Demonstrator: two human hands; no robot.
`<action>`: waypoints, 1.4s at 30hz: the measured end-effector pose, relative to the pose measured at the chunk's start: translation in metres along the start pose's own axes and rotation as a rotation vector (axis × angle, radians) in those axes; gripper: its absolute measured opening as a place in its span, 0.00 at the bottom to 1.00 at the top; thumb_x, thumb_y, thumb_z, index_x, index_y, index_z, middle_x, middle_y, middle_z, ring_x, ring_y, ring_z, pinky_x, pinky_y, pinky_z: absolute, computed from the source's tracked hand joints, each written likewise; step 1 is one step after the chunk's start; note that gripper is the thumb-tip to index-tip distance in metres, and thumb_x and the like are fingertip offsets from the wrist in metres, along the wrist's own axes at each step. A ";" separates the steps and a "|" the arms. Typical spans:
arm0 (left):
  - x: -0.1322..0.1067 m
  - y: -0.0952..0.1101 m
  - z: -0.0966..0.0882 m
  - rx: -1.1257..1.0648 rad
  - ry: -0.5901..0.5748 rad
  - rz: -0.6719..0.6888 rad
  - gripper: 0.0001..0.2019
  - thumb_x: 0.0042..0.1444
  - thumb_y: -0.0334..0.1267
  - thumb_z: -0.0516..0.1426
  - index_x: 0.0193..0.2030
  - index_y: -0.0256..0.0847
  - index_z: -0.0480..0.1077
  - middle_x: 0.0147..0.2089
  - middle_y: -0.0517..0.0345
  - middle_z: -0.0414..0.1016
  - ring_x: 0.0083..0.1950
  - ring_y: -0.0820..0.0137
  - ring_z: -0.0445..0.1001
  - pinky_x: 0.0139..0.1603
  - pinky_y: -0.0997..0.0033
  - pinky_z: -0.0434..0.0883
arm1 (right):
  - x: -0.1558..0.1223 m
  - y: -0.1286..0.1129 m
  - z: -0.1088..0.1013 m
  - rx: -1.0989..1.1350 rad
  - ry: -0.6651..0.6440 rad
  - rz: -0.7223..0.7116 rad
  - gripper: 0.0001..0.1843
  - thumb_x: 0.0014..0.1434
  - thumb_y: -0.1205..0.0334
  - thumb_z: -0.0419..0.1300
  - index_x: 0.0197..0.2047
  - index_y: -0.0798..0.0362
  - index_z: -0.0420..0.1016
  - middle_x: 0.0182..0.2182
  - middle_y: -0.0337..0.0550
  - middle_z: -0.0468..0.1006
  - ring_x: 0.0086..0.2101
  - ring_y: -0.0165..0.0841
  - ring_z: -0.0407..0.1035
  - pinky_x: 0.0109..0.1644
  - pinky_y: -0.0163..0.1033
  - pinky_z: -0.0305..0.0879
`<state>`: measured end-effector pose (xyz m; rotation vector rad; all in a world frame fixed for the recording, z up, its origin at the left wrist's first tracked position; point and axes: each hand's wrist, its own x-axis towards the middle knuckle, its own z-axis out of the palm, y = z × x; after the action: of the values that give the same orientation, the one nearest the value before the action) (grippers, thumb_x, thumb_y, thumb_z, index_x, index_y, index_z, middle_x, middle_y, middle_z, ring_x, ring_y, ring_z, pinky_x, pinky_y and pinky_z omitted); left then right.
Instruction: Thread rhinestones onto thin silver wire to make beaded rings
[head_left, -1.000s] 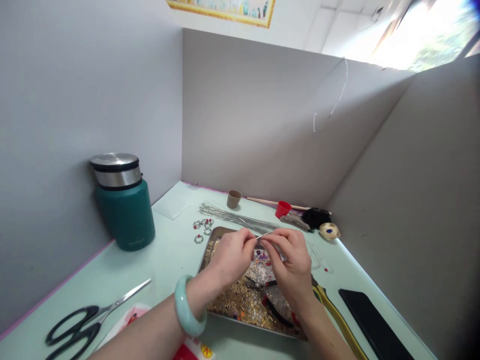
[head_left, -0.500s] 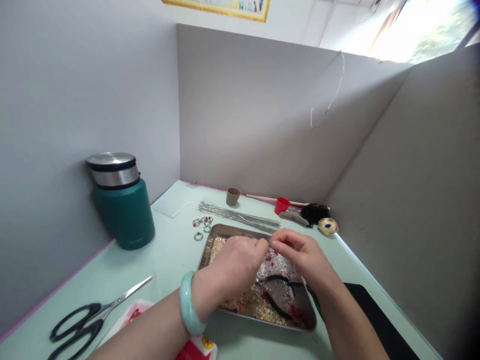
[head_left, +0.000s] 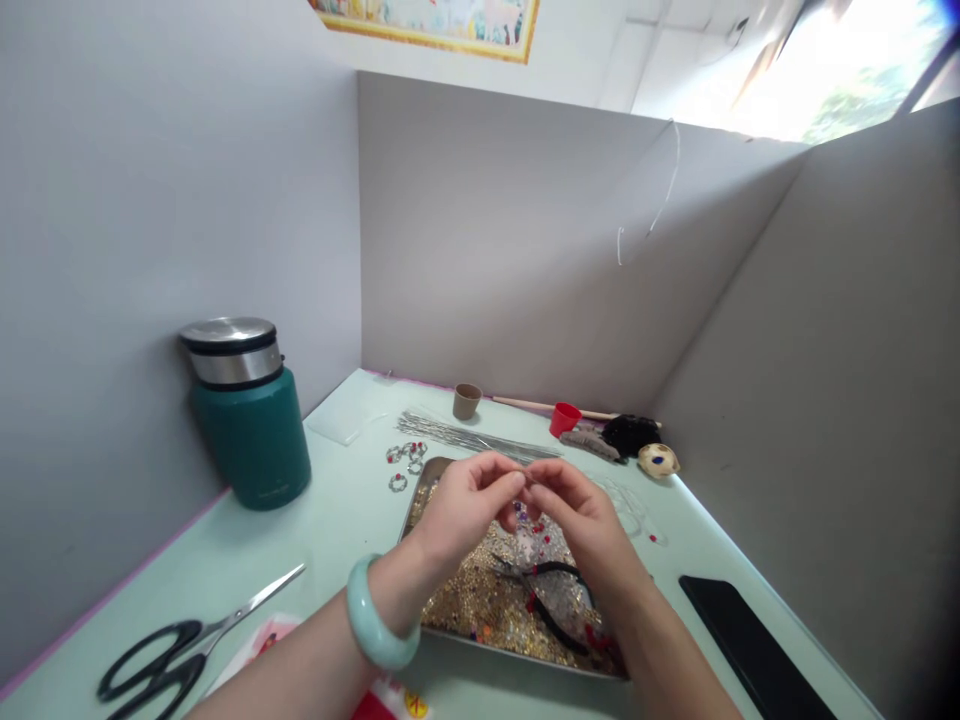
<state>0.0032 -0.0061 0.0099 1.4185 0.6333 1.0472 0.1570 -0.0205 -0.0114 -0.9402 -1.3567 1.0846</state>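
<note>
Above the back part of a metal tray (head_left: 517,655) my left hand (head_left: 476,495) and my right hand (head_left: 574,500) meet fingertip to fingertip. Both are closed in a pinch, and whatever lies between the fingers is too small to make out. Loose gold and clear beads (head_left: 480,590) with a few red ones fill the tray. Pliers (head_left: 555,620) with dark handles rest on the beads under my hands. To the right of my right hand, a thin clear thread (head_left: 630,510) lies looped on the table near a small red bead (head_left: 652,538).
Several small beaded rings (head_left: 397,482) lie left of the tray, with thin metal wires (head_left: 465,432) behind it. Scissors (head_left: 202,630) and a green flask (head_left: 251,430) stand to the left. At the back are a brown cup (head_left: 466,402) and a red cup (head_left: 565,419). A black phone-like slab (head_left: 750,640) lies right.
My left hand has turned, its thumb now showing against the right fingertips. My right hand has shifted slightly left, and the looped thread and more of the black slab have come into view.
</note>
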 end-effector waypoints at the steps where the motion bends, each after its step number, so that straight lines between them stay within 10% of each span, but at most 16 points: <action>1: 0.001 -0.002 -0.001 -0.049 0.024 -0.011 0.05 0.56 0.35 0.53 0.33 0.35 0.67 0.27 0.59 0.68 0.23 0.77 0.63 0.27 0.75 0.63 | 0.000 0.002 0.002 -0.044 0.019 -0.025 0.08 0.56 0.61 0.62 0.40 0.50 0.72 0.33 0.38 0.74 0.32 0.28 0.66 0.35 0.32 0.61; 8: 0.003 -0.010 -0.006 -0.171 -0.007 -0.103 0.09 0.57 0.37 0.54 0.31 0.33 0.69 0.28 0.57 0.69 0.20 0.80 0.61 0.24 0.77 0.59 | -0.003 0.007 0.009 -0.393 0.236 -0.357 0.03 0.57 0.63 0.59 0.35 0.50 0.75 0.34 0.40 0.73 0.37 0.32 0.67 0.41 0.37 0.62; 17: 0.002 -0.009 -0.005 -0.350 -0.138 -0.143 0.13 0.60 0.41 0.49 0.35 0.33 0.68 0.30 0.51 0.73 0.20 0.78 0.64 0.25 0.74 0.62 | -0.002 0.005 0.009 -0.178 0.167 0.040 0.15 0.59 0.52 0.55 0.38 0.54 0.76 0.28 0.41 0.76 0.29 0.31 0.66 0.33 0.34 0.63; 28: 0.004 -0.007 -0.005 -0.168 0.171 -0.165 0.06 0.50 0.36 0.59 0.33 0.35 0.70 0.34 0.53 0.72 0.34 0.71 0.69 0.36 0.71 0.66 | -0.005 0.005 0.021 -0.104 0.182 0.026 0.12 0.57 0.54 0.59 0.40 0.53 0.69 0.28 0.37 0.72 0.26 0.27 0.64 0.29 0.32 0.60; 42: 0.002 0.002 -0.017 0.114 0.093 -0.041 0.11 0.52 0.38 0.55 0.21 0.37 0.68 0.23 0.61 0.65 0.28 0.72 0.63 0.34 0.71 0.61 | -0.011 0.004 0.031 -0.009 -0.107 0.165 0.14 0.63 0.52 0.50 0.33 0.53 0.64 0.14 0.29 0.63 0.13 0.22 0.52 0.17 0.29 0.45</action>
<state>-0.0109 0.0039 0.0103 1.4547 0.7972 1.0631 0.1268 -0.0329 -0.0174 -1.0275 -1.3901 1.2701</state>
